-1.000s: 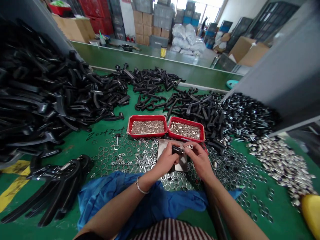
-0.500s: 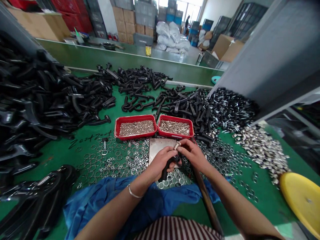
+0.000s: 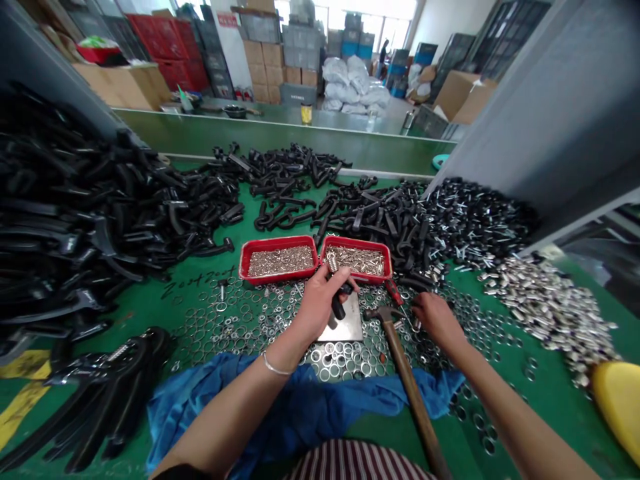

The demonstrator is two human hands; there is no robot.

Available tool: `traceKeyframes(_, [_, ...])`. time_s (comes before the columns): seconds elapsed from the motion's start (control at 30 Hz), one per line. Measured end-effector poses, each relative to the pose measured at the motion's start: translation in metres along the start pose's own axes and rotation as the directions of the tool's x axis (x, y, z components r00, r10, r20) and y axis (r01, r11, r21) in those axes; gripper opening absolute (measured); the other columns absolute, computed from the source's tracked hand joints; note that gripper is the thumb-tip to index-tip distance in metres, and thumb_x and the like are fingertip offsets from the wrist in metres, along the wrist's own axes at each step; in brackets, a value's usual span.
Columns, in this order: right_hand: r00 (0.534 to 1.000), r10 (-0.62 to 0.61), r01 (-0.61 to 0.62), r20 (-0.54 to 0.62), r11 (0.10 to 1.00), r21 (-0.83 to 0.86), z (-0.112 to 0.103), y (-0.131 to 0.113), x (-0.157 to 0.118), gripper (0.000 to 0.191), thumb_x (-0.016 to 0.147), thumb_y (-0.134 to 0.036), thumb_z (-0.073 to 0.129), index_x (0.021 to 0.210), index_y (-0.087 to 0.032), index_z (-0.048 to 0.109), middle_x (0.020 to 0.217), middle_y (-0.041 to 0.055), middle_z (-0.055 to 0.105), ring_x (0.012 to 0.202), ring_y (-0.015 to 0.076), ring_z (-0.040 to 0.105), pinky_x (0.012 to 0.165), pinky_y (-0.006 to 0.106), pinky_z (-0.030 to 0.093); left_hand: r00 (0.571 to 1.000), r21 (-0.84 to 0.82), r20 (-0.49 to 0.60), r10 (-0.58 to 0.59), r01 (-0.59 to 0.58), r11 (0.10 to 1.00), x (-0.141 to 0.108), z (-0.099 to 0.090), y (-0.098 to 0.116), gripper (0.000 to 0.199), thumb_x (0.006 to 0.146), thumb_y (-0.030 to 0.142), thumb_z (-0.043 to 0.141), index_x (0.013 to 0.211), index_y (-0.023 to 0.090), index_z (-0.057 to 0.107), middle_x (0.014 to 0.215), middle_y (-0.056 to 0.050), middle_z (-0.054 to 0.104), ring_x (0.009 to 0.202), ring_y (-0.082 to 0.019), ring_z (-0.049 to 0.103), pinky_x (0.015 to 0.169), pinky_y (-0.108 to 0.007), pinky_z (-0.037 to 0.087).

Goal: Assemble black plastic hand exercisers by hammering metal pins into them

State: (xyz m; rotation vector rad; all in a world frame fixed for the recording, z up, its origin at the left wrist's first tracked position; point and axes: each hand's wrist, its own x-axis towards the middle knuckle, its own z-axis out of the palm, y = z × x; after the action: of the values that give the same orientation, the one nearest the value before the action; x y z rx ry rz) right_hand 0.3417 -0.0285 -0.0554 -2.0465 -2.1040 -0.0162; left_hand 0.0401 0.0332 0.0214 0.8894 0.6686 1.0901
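My left hand point(image 3: 320, 300) is closed around a black part point(image 3: 339, 307) with a metal spring point(image 3: 332, 263) at its top, just above a metal plate point(image 3: 350, 323). Off to the right, my right hand point(image 3: 436, 319) reaches down among small rings and dark parts, its fingertips together over them; what they hold, if anything, is hidden. Between the hands lies a hammer point(image 3: 400, 353) with a wooden handle. Beyond my left hand are two red trays point(image 3: 280, 275) point(image 3: 389, 261) of small metal pieces.
Black levers point(image 3: 100, 227) are heaped at the left and back. Silver cylinders point(image 3: 545, 300) and dark pins point(image 3: 475, 213) lie at the right. A blue cloth point(image 3: 280, 407) runs along the near side. A yellow round object point(image 3: 620, 400) is at the right edge.
My right hand has left the spring and moved right, down to the rings. My left hand has risen slightly towards the trays, still holding the black part. The view has shifted a little left.
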Motion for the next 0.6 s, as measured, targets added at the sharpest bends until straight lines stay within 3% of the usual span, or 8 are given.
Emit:
traceKeyframes(0.1, [0.999,-0.044,0.043,0.018,0.999,0.019,0.002,0.004,-0.002,0.014,0.087,-0.013,0.047,0.09,-0.02,0.058,0.088,0.0123,0.065,0.084,0.0263,0.059,0.077,0.038,0.046,0.995,0.138,-0.057,0.085,-0.077,0.987,0.0,0.004,-0.008,0.03,0.09,0.048,0.06,0.091,0.019,0.056,0.08,-0.001,0.068,0.061,-0.009,0.054,0.057,-0.02,0.044])
traceKeyframes(0.2, [0.997,-0.073,0.072,0.027,0.997,0.028,-0.002,0.006,-0.003,0.018,0.089,-0.014,0.045,0.097,-0.018,0.061,0.095,0.0137,0.067,0.09,0.0268,0.06,0.083,0.039,0.046,0.992,0.239,-0.078,0.103,-0.081,0.968,-0.005,-0.004,-0.024,0.032,0.093,0.049,0.054,0.088,0.018,0.06,0.083,-0.002,0.068,0.066,-0.01,0.057,0.063,-0.022,0.047])
traceKeyframes(0.33, [0.996,-0.087,0.088,-0.023,0.995,0.041,-0.02,-0.002,0.002,0.024,0.094,-0.022,0.044,0.106,-0.014,0.063,0.101,0.0177,0.069,0.097,0.0317,0.06,0.092,0.05,0.043,0.984,0.352,-0.063,0.164,-0.132,0.927,-0.01,-0.015,-0.033,0.029,0.097,0.043,0.05,0.093,0.018,0.065,0.094,-0.003,0.069,0.085,-0.014,0.062,0.081,-0.026,0.049])
traceKeyframes(0.43, [0.995,0.002,0.028,-0.097,0.953,0.302,-0.034,-0.028,0.011,0.026,0.093,-0.034,0.052,0.106,-0.017,0.066,0.103,0.0144,0.071,0.097,0.0303,0.063,0.093,0.051,0.045,0.963,0.445,-0.038,0.268,-0.223,0.867,-0.009,-0.019,-0.031,0.026,0.099,0.037,0.047,0.098,0.018,0.065,0.1,-0.005,0.069,0.099,-0.016,0.062,0.095,-0.029,0.044])
traceKeyframes(0.5, [0.992,0.124,-0.089,-0.011,0.772,0.629,-0.038,-0.059,0.018,0.029,0.091,-0.04,0.059,0.111,-0.02,0.067,0.106,0.0103,0.072,0.094,0.0259,0.067,0.089,0.046,0.05,0.949,0.482,-0.028,0.313,-0.262,0.836,-0.007,-0.019,-0.029,0.024,0.1,0.035,0.046,0.1,0.018,0.063,0.101,-0.005,0.067,0.101,-0.017,0.061,0.097,-0.03,0.043])
traceKeyframes(0.6, [0.968,0.152,-0.238,0.201,0.281,0.93,-0.034,-0.116,0.032,0.031,0.085,-0.042,0.069,0.11,-0.024,0.069,0.108,0.0055,0.073,0.088,0.0203,0.07,0.086,0.039,0.055,0.928,0.541,-0.008,0.373,-0.31,0.782,-0.007,-0.02,-0.029,0.021,0.101,0.033,0.045,0.102,0.019,0.061,0.102,-0.005,0.065,0.101,-0.016,0.06,0.096,-0.031,0.043])
